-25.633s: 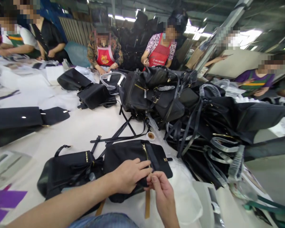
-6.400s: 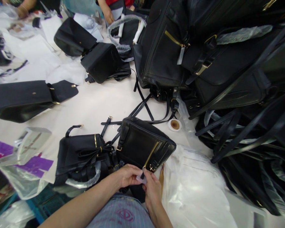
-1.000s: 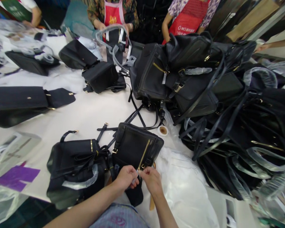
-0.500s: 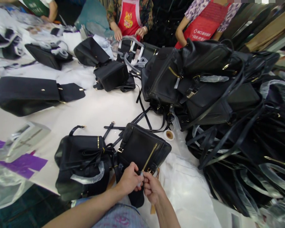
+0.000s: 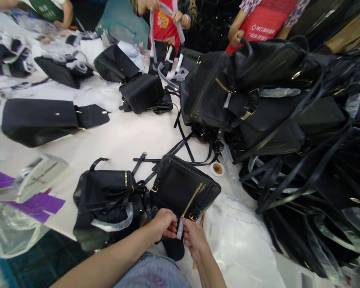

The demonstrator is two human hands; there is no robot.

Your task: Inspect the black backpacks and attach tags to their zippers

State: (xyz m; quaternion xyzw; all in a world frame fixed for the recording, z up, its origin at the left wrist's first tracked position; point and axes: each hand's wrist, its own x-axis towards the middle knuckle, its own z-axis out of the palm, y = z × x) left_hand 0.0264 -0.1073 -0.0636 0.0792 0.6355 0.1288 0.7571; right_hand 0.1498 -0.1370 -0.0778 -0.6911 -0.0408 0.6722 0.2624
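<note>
A black leather backpack (image 5: 174, 180) with a gold zipper (image 5: 193, 198) lies tilted in front of me. From the zipper's lower end hangs a zipper pull (image 5: 180, 229) wrapped in whitish film. The thumb and forefinger of my right hand (image 5: 194, 237) pinch this pull near its top. My left hand (image 5: 165, 224) is closed just left of the pull, with curled fingers; whatever they hold, if anything, is hidden. Close by on the left lies a second black bag (image 5: 108, 200), its straps bundled with a yellow tie and its handle wrapped in clear plastic.
Black bags are piled high on the right (image 5: 258, 100). A small white cup (image 5: 217, 169) with brown liquid stands beyond the backpack. Another black bag (image 5: 39, 120) lies left, past purple sheets (image 5: 39, 206) and clear plastic. Across the table (image 5: 120, 138), people in aprons work, one holding a wrapped strap.
The wrapped zipper pull now shows between my hands, where my left fingers covered it before. My left hand has shifted slightly left. Across the table, a person has raised a wrapped strap.
</note>
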